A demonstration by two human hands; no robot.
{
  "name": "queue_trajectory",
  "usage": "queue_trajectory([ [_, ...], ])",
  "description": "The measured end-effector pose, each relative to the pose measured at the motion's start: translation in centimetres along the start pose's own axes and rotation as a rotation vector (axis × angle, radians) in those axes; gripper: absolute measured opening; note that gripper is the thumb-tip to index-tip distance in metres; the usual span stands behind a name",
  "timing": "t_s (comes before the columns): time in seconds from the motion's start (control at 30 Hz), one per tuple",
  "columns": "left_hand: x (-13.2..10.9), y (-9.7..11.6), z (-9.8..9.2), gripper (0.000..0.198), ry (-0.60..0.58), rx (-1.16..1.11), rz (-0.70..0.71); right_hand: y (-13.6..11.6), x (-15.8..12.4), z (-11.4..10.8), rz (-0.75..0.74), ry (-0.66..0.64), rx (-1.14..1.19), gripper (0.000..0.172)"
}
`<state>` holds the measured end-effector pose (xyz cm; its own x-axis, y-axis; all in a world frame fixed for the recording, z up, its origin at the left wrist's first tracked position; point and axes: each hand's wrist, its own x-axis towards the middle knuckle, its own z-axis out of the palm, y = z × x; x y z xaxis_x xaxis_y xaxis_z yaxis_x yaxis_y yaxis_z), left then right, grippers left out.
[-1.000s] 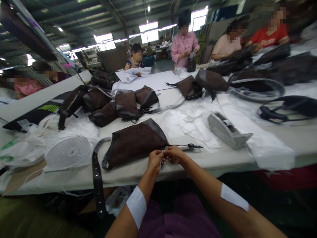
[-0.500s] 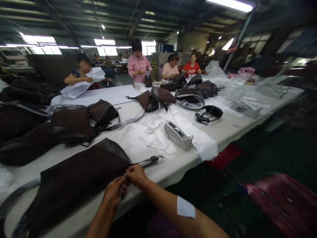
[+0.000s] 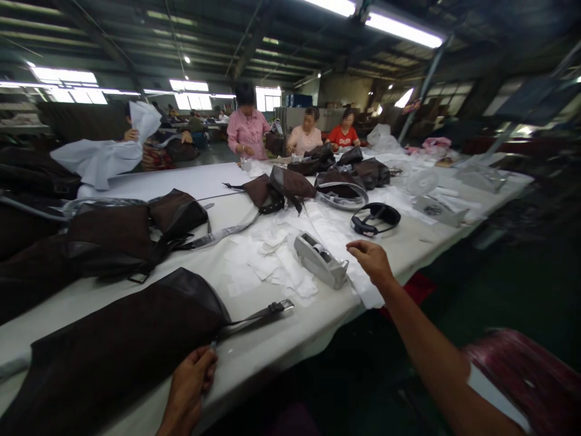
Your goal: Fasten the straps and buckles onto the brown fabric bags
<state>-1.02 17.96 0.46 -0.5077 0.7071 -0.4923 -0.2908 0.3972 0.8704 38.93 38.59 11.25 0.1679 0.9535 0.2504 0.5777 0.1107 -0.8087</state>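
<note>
A dark brown bag (image 3: 131,339) lies on the table in front of me. A strap with a metal buckle (image 3: 287,304) runs out from its right end. At the bag's near right corner, my left hand (image 3: 193,375) is closed, pinching what looks like a strap end (image 3: 213,346); most of the strap is hidden by the fingers. My right hand (image 3: 373,261) is raised just right of the grey tape dispenser (image 3: 320,260), apart from it. Its thumb and fingertips are pressed together, and whatever they hold is too small to make out.
White tissue sheets (image 3: 267,257) lie around the dispenser. Black headgear (image 3: 376,219) and more brown bags (image 3: 109,239) rest further back. Across the table (image 3: 254,339) are several people, one handling white paper (image 3: 102,160). A red-covered seat (image 3: 521,375) stands at right.
My right hand has left the left hand and moved right to beside the tape dispenser. My left hand has shifted slightly down and left. Across the table, a person has lifted the white paper.
</note>
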Motion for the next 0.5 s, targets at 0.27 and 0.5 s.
queue_trajectory([
  [0.27, -0.3, -0.2, 0.1, 0.044, 0.001, 0.007, 0.041, -0.2, 6.5, 3.8, 0.222, -0.448, -0.465, 0.013],
  [0.5, -0.1, -0.4, -0.1, 0.044, -0.017, 0.024, 0.055, 0.3, 8.2, 5.5, 0.343, -0.564, -0.520, 0.003],
])
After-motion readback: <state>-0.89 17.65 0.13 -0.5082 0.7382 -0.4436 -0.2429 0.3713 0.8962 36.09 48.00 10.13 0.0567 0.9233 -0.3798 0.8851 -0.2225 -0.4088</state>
